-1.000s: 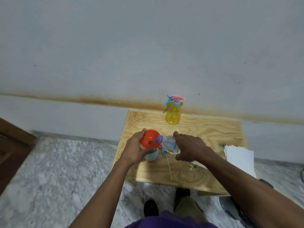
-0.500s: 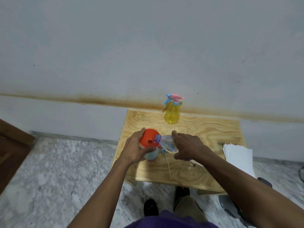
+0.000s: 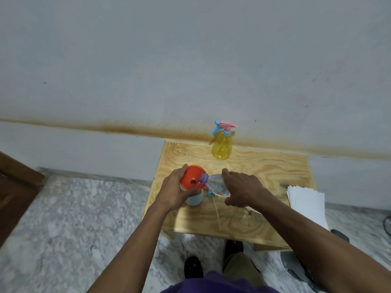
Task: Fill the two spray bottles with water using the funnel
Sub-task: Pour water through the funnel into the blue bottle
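On the wooden table (image 3: 275, 166), left hand (image 3: 175, 191) curls round the orange funnel (image 3: 191, 178) sitting in the light-blue spray bottle (image 3: 195, 200). Right hand (image 3: 243, 188) grips a clear water bottle (image 3: 215, 182), tipped, mouth at funnel rim. Yellow spray bottle (image 3: 222, 148) stands at table's far edge by the wall (image 3: 190, 60); paper stack (image 3: 306, 201) at the table's right edge. Marble floor (image 3: 74, 218).

A pale wooden surface (image 3: 264, 170) with swirling grain sits low and right of centre, set against a grey wall (image 3: 190, 60). A rusty orange stain (image 3: 105, 129) runs across the wall as a long band. A stack of white paper (image 3: 306, 201) lies at the surface's right edge. Grey marbled floor (image 3: 74, 218) fills the lower left. Dark brown woodwork (image 3: 14, 191) shows at the left edge.
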`<control>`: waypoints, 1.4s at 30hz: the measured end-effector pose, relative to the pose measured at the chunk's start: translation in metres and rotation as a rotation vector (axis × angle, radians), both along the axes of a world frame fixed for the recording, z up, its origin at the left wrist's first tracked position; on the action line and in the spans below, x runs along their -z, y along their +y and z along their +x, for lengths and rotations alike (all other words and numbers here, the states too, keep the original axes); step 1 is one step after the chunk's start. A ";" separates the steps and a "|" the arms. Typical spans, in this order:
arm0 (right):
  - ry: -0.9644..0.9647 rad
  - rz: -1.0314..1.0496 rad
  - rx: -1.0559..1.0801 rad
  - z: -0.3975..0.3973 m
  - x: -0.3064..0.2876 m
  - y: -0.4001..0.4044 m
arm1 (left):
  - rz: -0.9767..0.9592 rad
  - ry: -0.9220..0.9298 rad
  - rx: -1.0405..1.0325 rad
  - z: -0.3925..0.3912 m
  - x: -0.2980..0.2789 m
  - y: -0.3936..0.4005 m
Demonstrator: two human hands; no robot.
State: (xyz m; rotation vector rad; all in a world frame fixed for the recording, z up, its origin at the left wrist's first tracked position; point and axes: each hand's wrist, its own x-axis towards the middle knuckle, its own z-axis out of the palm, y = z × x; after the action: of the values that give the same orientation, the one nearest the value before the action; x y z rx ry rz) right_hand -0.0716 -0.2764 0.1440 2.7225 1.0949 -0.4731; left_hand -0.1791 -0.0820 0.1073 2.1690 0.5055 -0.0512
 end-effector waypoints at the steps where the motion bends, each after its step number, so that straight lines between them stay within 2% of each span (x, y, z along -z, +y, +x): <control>1: 0.005 0.011 0.003 0.000 0.000 0.000 | 0.001 0.001 0.000 0.000 0.000 0.000; 7: 0.125 0.204 0.108 -0.002 0.005 -0.009 | -0.006 0.002 -0.006 -0.001 0.000 0.000; 12: 0.216 0.509 0.257 -0.014 0.017 -0.017 | 0.013 -0.012 -0.011 -0.001 0.002 -0.001; 19: 0.226 0.926 0.548 -0.030 0.033 -0.030 | 0.069 -0.022 -0.005 -0.001 0.006 -0.003; 26: 0.127 0.999 0.897 -0.017 0.047 -0.067 | 0.094 -0.021 -0.007 -0.001 0.008 -0.006; 29: 0.105 1.038 0.979 -0.007 0.055 -0.084 | 0.090 -0.021 -0.018 -0.001 0.010 -0.008; 35: 0.095 1.051 1.066 0.009 0.064 -0.105 | 0.074 0.001 -0.042 -0.002 0.009 -0.010; 42: 0.130 1.094 1.046 0.010 0.070 -0.112 | 0.078 -0.011 -0.059 -0.003 0.007 -0.014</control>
State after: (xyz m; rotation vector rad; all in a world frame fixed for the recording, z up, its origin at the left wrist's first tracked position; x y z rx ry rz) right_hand -0.0615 -0.3879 0.0736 4.1408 -0.3948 -0.1285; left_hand -0.1818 -0.0956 0.1003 2.2272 0.5738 0.0128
